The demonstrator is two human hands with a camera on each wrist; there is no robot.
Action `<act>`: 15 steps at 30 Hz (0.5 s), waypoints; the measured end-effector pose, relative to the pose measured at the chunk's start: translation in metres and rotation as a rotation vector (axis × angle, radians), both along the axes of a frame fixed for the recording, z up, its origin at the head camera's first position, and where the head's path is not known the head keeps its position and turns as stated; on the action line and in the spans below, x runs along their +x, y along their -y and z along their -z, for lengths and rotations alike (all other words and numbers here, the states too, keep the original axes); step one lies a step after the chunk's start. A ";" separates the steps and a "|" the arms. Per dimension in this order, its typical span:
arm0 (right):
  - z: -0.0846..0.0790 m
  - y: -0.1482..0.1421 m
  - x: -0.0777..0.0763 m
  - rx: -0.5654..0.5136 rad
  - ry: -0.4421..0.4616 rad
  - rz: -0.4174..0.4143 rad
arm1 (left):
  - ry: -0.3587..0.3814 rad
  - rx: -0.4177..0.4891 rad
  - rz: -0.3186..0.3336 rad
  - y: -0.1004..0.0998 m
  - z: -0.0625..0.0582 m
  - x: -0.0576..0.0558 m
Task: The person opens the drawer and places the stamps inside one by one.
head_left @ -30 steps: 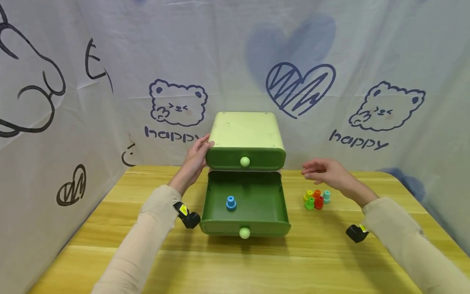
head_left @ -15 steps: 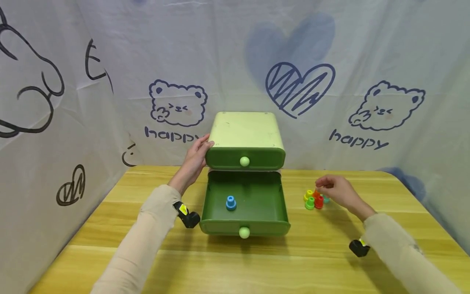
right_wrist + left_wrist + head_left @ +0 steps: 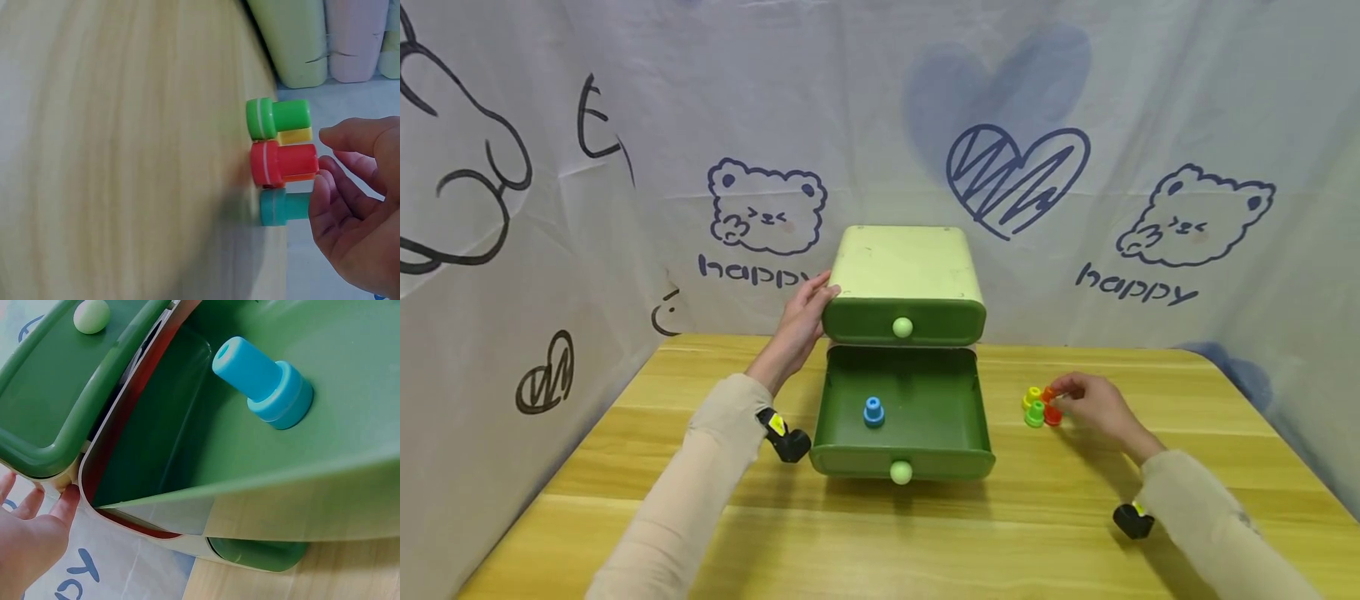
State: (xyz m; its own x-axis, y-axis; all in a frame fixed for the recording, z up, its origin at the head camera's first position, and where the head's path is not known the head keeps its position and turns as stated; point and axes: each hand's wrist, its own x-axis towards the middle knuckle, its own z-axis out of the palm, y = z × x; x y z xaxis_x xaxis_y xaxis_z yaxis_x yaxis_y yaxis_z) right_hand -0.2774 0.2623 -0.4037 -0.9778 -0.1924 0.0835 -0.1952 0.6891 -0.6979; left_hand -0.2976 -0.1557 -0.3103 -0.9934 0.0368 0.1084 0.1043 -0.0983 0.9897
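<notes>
My left hand [image 3: 800, 325] rests its fingers against the left side of a small two-drawer cabinet [image 3: 907, 262], near its upper front corner. The lower drawer [image 3: 934, 400] is pulled out, and a blue stepped peg [image 3: 873, 412] stands inside it. My right hand [image 3: 1096, 406] reaches over a cluster of similar pegs, with thumb and fingers apart at their tops. Red [image 3: 290, 161], green [image 3: 281, 119] and teal [image 3: 284, 206] pegs show in the right wrist view; yellow [image 3: 1032, 397] and orange [image 3: 1048, 393] ones stand behind. In the head view my right hand hides the teal peg.
The upper drawer [image 3: 865, 322] is closed, with a round pale knob [image 3: 902, 327]. A wooden table [image 3: 970, 542] carries everything. White cloth with drawings [image 3: 887, 117] hangs behind and at both sides.
My right hand has moved right and down from above the table to the peg cluster, covering the teal peg in the head view. My left hand stays at the cabinet.
</notes>
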 end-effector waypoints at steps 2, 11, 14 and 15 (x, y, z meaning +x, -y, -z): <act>0.002 -0.001 0.001 -0.003 0.020 0.004 | 0.002 0.001 0.002 0.000 0.000 -0.001; 0.012 -0.004 0.003 0.032 0.027 0.001 | 0.014 -0.006 0.000 0.001 0.000 -0.001; 0.015 -0.005 0.005 0.050 0.036 -0.016 | 0.014 -0.007 0.002 0.001 -0.001 0.000; 0.016 -0.006 0.005 0.054 0.039 -0.018 | 0.013 -0.006 0.002 0.001 -0.001 0.000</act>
